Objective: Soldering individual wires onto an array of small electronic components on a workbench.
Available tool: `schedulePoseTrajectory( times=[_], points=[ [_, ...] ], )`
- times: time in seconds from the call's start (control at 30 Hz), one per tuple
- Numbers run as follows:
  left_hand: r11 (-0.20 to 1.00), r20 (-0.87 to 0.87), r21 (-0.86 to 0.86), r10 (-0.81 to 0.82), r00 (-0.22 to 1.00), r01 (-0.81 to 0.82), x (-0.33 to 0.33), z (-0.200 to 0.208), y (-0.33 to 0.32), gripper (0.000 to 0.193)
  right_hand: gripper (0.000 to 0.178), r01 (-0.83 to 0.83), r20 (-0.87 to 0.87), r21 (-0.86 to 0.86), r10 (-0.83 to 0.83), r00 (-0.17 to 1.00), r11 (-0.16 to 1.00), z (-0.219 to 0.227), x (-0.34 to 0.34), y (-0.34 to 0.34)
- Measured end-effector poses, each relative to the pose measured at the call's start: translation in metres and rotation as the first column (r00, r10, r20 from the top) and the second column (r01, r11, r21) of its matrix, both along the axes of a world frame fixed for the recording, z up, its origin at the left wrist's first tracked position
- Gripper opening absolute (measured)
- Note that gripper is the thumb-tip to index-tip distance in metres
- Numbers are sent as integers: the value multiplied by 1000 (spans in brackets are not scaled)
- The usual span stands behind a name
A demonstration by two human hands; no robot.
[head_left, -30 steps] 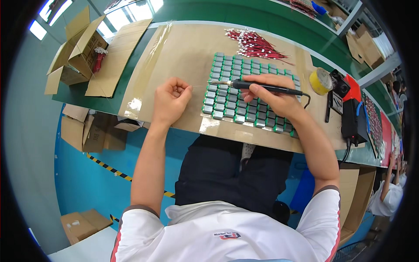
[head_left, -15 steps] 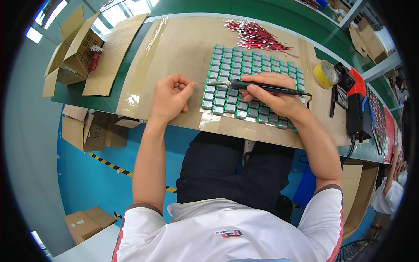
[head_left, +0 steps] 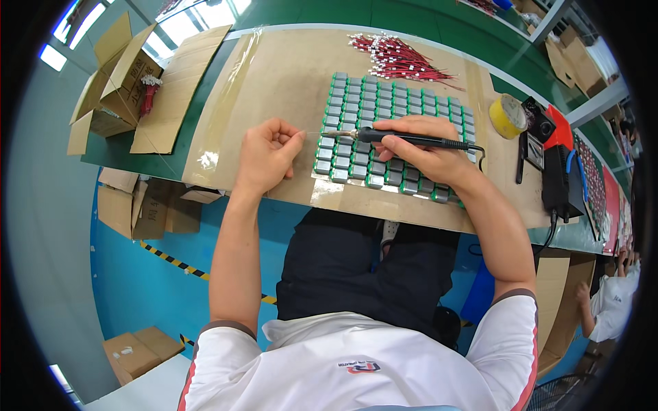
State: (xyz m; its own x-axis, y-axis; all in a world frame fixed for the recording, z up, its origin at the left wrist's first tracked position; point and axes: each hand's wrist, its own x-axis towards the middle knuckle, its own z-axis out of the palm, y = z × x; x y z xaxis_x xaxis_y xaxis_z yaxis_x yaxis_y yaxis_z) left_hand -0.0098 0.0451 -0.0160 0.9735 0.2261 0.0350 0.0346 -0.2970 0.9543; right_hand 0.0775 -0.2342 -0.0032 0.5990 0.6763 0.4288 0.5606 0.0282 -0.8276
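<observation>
My left hand (head_left: 269,156) is closed in a pinch on a thin solder wire (head_left: 312,132), whose end reaches toward the tip of a soldering iron. In my right hand (head_left: 430,149) is that soldering iron (head_left: 375,134), gripped by its black handle like a pen and pointing left. Its metal tip is over the left edge of a block of grey cells with green edges (head_left: 353,107), set in close rows. My right hand hovers above the block's middle and covers some cells. Whether tip and wire touch is too fine to tell.
Red wires with white connectors (head_left: 401,58) lie in a pile behind the block. Yellow tape (head_left: 508,116), a black power unit (head_left: 563,181) and a red-orange object (head_left: 560,129) stand at right. Open cartons (head_left: 123,89) are at left. A person (head_left: 612,305) works at far right.
Both hands hold nearly the same pose, with the iron's tip slightly farther left. The picture has shifted a little. At far right the other person's arm has moved.
</observation>
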Motion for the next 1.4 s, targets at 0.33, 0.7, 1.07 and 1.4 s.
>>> schedulePoseTrajectory(
  times=[0.33,0.7,1.07,1.4],
  points=[
    [999,39,-49,7,999,-5,-2,0,1,13,25,-22,-110,29,25,994,999,-1,-1,-3],
    [1000,-3,-22,-21,1000,21,-2,0,3,11,25,-41,-95,16,42,995,999,-1,-1,-1],
    [1000,-7,-6,-20,1000,20,-1,1,1,13,24,-41,-87,7,41,995,999,0,-2,-3],
    [1000,-33,-9,-19,999,19,-2,3,0,12,27,-57,-102,27,60,993,998,-3,0,-3]
  ],
)
